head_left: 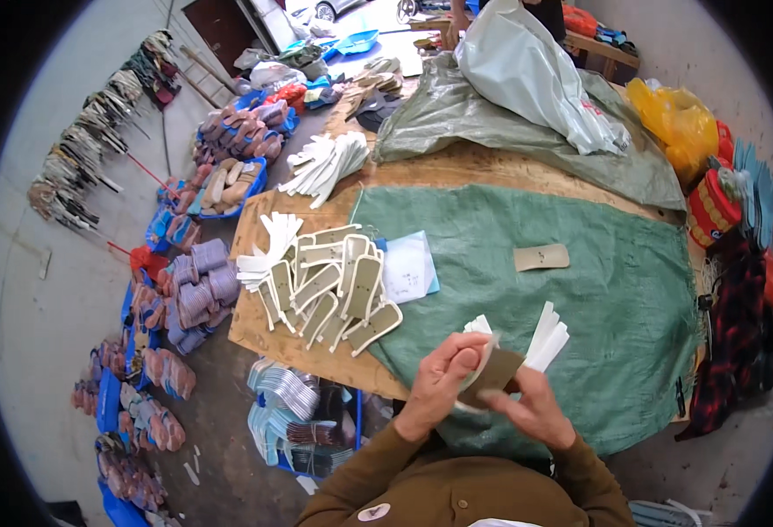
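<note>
Over the near edge of the green sheet (483, 220), both hands are on one flat brown piece (497, 367) with a pale strip along its edge. My left hand (442, 384) pinches its left side, thumb bent over the edge. On its lower right, my right hand (534, 408) grips it, the fingers slightly blurred. White strips (545, 339) lie fanned just beyond my right hand, and a few more show behind the left. Farther off rests a single beige piece (541, 257). Left of my hands is a pile of olive pieces with white edging (364, 285).
Beside the pile lie a clear plastic packet (407, 268) and loose white strips (274, 249). Another white strip heap (325, 165) sits farther back. A big white bag (531, 75) covers the far end. Blue crates of bundled pieces (200, 294) line the floor at left.
</note>
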A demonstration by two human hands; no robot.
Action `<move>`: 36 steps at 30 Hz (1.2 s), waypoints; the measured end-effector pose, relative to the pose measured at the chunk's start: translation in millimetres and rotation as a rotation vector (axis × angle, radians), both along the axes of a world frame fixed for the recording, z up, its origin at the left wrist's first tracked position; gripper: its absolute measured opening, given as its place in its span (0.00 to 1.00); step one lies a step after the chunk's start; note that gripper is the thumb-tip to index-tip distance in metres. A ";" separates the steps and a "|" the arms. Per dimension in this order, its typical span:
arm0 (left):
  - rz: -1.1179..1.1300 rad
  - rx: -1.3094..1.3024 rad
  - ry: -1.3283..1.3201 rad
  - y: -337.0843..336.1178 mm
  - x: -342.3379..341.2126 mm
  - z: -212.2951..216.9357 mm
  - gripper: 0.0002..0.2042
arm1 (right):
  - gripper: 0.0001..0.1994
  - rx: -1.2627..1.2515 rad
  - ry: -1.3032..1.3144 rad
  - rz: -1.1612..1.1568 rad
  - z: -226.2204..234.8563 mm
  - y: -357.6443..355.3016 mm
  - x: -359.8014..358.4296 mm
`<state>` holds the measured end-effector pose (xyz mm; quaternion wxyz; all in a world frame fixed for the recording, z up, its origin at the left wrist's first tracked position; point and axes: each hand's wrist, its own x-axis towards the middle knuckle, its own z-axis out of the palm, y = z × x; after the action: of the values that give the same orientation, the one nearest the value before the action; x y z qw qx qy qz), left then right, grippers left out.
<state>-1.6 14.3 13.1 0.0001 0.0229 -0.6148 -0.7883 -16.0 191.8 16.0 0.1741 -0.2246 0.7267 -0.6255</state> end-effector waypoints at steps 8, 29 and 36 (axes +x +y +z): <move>-0.335 -0.054 -0.158 -9.4 12.5 -15.8 0.11 | 0.15 0.057 0.047 0.044 5.1 7.2 -2.2; -0.077 -0.706 0.675 -18.5 20.3 -40.9 0.09 | 0.10 -0.088 -0.151 -0.235 -32.5 -6.9 -7.7; 0.043 -0.743 0.652 -0.7 17.2 -50.8 0.07 | 0.07 0.013 0.064 -0.426 -18.1 -26.7 11.0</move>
<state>15.6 13.6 -37.7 0.2169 -0.2139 -0.8215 -0.4819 -5.0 165.1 -2.1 0.0163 -0.0847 0.7668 -0.6361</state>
